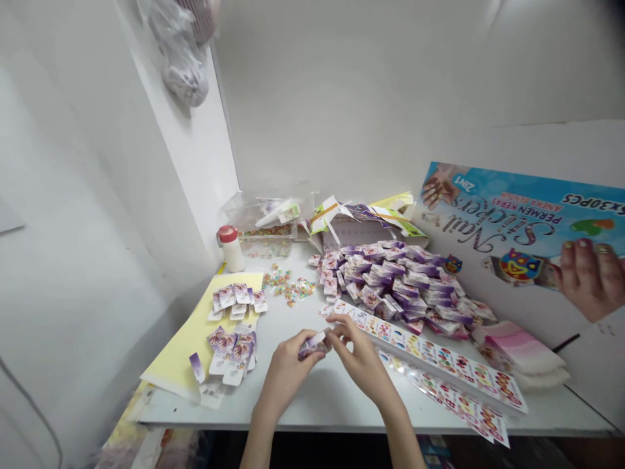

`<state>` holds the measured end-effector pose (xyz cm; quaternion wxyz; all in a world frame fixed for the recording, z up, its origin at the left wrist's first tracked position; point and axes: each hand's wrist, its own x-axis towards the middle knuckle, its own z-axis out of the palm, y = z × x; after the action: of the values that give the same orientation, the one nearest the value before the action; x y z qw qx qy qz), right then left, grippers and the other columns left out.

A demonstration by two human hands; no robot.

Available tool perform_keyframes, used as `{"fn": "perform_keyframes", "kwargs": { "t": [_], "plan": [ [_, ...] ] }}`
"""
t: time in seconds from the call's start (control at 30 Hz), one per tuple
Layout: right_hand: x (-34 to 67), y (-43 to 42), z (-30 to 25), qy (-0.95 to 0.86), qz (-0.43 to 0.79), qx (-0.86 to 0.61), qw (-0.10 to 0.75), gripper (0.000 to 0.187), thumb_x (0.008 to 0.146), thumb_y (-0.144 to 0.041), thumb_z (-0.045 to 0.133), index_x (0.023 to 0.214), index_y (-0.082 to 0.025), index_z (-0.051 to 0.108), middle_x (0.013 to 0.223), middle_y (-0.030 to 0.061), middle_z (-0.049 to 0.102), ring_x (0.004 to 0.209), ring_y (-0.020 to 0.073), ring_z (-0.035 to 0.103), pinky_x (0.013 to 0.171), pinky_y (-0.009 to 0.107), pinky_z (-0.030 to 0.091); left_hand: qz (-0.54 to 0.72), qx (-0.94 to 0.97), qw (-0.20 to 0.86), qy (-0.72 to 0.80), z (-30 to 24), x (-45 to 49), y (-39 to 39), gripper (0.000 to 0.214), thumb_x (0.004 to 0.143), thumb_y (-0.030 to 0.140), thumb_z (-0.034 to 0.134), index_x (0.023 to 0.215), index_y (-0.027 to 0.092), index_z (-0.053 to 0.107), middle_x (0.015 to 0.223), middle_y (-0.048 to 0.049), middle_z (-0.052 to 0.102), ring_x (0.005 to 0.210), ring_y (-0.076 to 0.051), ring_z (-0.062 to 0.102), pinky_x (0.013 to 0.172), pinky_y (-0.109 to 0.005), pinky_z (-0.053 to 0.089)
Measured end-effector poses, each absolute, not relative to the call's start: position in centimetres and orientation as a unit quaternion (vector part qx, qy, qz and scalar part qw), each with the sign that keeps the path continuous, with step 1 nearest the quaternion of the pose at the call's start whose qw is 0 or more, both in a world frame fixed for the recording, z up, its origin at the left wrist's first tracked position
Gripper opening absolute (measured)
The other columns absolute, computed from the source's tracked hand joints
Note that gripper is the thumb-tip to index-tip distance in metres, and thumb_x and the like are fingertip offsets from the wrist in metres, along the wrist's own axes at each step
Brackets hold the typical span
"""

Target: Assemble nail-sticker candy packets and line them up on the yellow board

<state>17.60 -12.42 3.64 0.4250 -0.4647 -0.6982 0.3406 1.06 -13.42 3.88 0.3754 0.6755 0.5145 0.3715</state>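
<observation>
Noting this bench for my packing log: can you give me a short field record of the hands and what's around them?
Left hand: holds a small purple-and-white packet
Right hand: pinches the packet's far end
Beside the hands: long strips of nail stickers
Ahead: heap of purple-and-white packets
Left side: yellow sheet bearing packets
Rest: loose colourful pieces, white bottle with red cap, Nail Stickers poster

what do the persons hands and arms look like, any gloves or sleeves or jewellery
The left hand and right hand are bare, with no gloves. The left forearm and right forearm are bare too, with no sleeve in view down to the bottom of the picture. No ring, watch or bracelet can be made out.
</observation>
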Motion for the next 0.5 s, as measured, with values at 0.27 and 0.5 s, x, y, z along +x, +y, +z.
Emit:
{"fn": "perform_keyframes", "kwargs": {
  "t": [0.27,0.5],
  "plan": [
    [17.4,-12.0,3.2,-0.689,0.32,-0.461,0.459,0.029,0.086,-0.033,0.053,0.113,-0.025,0.057,0.105,0.0068,0.062,0.096,0.0214,0.057,0.077,0.032,0.045,0.457,0.594,0.426,0.507,3.2,2.0,-13.2,0.029,0.08,0.04,0.057,0.1,0.02,0.064,0.08,-0.0012,0.065,0.065,-0.015,0.056,0.058,-0.024,0.047],
    [17.7,-11.5,3.1,-0.678,0.365,-0.466,0.437,0.014,0.08,-0.033,0.06,0.079,-0.02,0.065,0.082,0.0033,0.065,0.076,0.0187,0.057,0.068,0.029,0.041,0.462,0.616,0.414,0.486,3.4,1.9,-13.2,0.025,0.077,0.032,0.063,0.099,0.023,0.07,0.095,-0.0031,0.07,0.086,-0.021,0.061,0.078,-0.03,0.047]
  ]
}}
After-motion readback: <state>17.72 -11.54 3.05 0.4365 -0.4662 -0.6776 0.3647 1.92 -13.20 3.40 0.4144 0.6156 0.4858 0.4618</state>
